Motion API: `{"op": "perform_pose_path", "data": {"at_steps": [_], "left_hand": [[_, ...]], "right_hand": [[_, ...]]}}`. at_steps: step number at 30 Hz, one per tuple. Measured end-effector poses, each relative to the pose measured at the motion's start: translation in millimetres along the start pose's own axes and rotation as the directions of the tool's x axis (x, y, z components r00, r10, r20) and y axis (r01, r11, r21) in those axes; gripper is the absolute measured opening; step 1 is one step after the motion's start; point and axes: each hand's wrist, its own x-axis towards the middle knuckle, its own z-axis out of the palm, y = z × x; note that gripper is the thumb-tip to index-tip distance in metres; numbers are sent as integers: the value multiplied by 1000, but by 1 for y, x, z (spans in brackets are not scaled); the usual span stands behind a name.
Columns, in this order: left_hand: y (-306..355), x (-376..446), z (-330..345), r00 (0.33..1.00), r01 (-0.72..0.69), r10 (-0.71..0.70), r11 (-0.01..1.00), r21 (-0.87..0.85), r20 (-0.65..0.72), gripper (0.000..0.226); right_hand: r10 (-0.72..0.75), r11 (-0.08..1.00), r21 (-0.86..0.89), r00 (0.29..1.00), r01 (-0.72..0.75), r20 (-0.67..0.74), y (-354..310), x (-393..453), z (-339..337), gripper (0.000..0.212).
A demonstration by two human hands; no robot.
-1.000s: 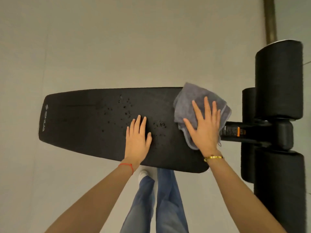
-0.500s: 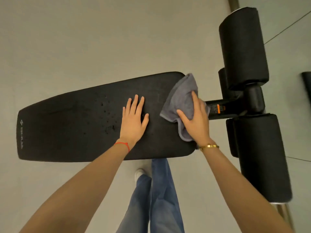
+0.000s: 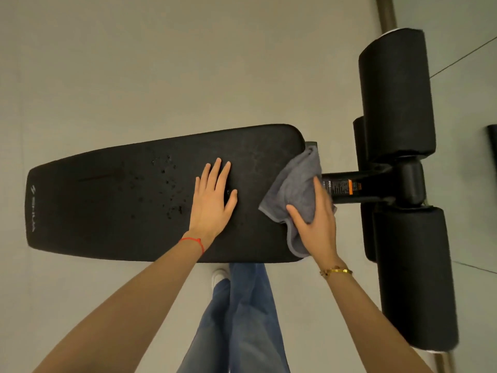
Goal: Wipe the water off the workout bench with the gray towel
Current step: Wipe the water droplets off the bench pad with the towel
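Observation:
The black workout bench pad (image 3: 107,211) lies lengthwise across the view. Water drops (image 3: 166,184) dot its middle-left part. My left hand (image 3: 212,203) rests flat on the pad, fingers straight, just right of the drops. The gray towel (image 3: 293,184) is bunched at the pad's right end and hangs partly over the edge onto the frame bar. My right hand (image 3: 318,224) holds the towel, thumb spread on the cloth and fingers bent over it at the pad's end.
Two thick black foam rollers (image 3: 395,92) (image 3: 414,278) stand on a black bar (image 3: 357,187) at the right end of the bench. My jeans-clad legs (image 3: 242,319) are close against the near side. Pale floor surrounds the bench.
My right hand went from flat on the spread towel to holding it bunched, and dragged it right to the pad's end. The left hand stayed flat on the pad.

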Motion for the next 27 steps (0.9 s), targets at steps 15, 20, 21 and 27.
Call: {"op": "perform_pose_path", "data": {"at_steps": [15, 20, 21, 27], "left_hand": [[-61, 45, -20, 943, 306, -320, 942, -137, -91, 71], [-63, 44, -27, 948, 305, -312, 947, -100, -62, 72], [-62, 45, -29, 945, 314, -321, 943, -111, -56, 72], [-65, 46, -32, 947, 314, -320, 937, -155, -13, 73]], "right_hand": [[-180, 639, -358, 585, 680, 791, -148, 206, 142, 68], [-246, 682, -355, 658, 639, 712, -114, 218, 59, 63], [-229, 686, -385, 685, 618, 691, -110, 218, 41, 63], [-102, 707, -361, 592, 608, 799, -141, 229, 103, 57]]}}
